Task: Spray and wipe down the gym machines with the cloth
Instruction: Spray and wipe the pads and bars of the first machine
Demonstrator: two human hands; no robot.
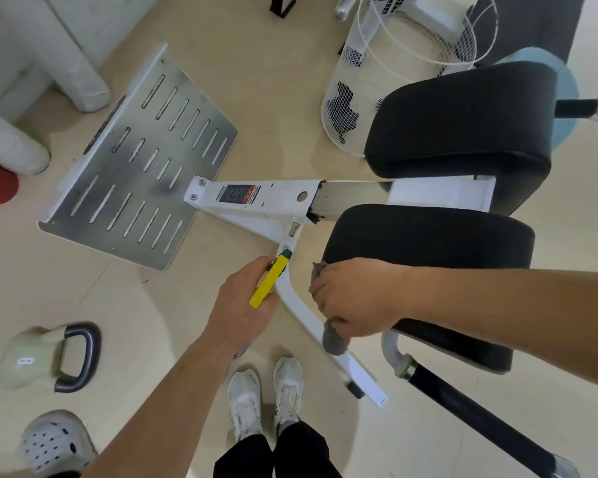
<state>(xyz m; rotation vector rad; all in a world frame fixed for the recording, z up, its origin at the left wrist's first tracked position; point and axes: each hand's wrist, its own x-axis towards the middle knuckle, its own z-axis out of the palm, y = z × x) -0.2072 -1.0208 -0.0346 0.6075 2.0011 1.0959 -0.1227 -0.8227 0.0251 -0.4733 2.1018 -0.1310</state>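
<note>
On my feed I see the left hand [242, 305] wrapped around a yellow spray bottle [268, 282], fingers curled tight on its body, with the green nozzle pointing toward the joint of the white frame [299, 305] of the gym machine. The right hand [356, 298] is bunched around a grey cloth [334, 341], fingers closed over it and pressing it against the curved white frame tube; a corner of cloth pokes out above the knuckles and a wad hangs below them. The cloth sits just beside the nearer black pad [428, 236], with a second black pad [463, 122] beyond it across the frame's middle beam. A slotted metal footplate [145, 160] is bolted to the far end of that beam. A black-gripped handle [463, 401] runs off to the lower right. On the floor I make out a pale kettlebell [49, 357] at the left, a white wire basket [353, 98] tipped near the far pad, and white shoes [246, 405] below the hands.
</note>
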